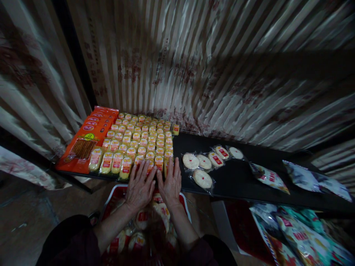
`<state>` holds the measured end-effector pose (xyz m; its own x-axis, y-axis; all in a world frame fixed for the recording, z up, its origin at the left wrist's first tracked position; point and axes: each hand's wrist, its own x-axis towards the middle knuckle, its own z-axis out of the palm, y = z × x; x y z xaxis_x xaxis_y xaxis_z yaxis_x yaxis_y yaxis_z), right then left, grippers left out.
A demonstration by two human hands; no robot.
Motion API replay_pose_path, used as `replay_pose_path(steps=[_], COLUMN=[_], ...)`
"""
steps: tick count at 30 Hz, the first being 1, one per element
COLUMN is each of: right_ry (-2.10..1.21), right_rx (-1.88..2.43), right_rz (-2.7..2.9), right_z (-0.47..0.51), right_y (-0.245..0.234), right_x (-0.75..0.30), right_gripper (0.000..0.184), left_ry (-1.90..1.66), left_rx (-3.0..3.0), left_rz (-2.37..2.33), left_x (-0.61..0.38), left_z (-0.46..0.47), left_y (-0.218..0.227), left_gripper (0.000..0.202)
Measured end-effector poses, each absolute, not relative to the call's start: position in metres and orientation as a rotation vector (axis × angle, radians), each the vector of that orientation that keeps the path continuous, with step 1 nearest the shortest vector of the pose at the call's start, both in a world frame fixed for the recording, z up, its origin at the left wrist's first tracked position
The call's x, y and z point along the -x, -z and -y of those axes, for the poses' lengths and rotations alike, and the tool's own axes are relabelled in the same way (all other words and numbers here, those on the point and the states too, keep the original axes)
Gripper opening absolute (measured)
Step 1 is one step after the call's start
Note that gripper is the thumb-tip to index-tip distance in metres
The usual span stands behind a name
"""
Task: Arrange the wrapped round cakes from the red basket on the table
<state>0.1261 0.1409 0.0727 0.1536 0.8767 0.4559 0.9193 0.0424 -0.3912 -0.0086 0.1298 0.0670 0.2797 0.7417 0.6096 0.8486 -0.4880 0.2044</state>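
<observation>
The small yellow packs [126,167] stand in tight rows on the left part of the black shelf [230,186], and my fingers cover part of the front row. My left hand [141,190] and right hand [170,187] lie just beside each other, palms turned away, fingers extended and closed around nothing; whether my palms press on the packs I can't tell. The rear rows overlap, so their lower halves are hidden, and the small print is too fine to read.

To the left, orange bags [91,129] overlap, the front one hiding most of those behind. Right of my hands lie round wrapped cakes [202,178], then glossy bags [270,178], blurred toward the edge. Beneath my forearms, a pale-rimmed red basket [187,207] holds more wrapped rounds, partly covered by my arms and lost in shadow. More bags [302,232] at lower right are cut off. Pleated curtain [191,62] hangs behind, its dark patterns indistinct.
</observation>
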Motion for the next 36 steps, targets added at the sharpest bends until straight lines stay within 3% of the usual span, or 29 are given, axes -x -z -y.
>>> replay_pose_path(steps=[6,15,22,30,36], right_ry=[0.081,0.052,-0.021,-0.122,-0.095], right_rx=[1.739,1.691,1.662,1.543,1.612], right_rz=[1.659,1.632,1.615,1.639,1.604], right_z=[-0.139,-0.149,-0.146,-0.189,-0.272], right_y=[-0.078,-0.078,-0.083,-0.117,-0.118], right_x=[-0.133,-0.150,-0.151,-0.180,-0.212], right_gripper=[0.066,0.054,0.050,0.037,0.041], left_ry=[1.021,1.080,1.218,1.056,1.082], left_rx=[2.374,2.356,2.418,2.613,2.807], left_rz=[1.463,1.395,1.393,1.496,1.639], left_x=[0.008,0.001,-0.022,-0.065,-0.108], left_z=[-0.128,-0.127,-0.129,-0.198,-0.282], left_y=[-0.068,-0.069,-0.105,-0.145,-0.154], left_gripper=[0.054,0.054,0.043,0.039,0.038])
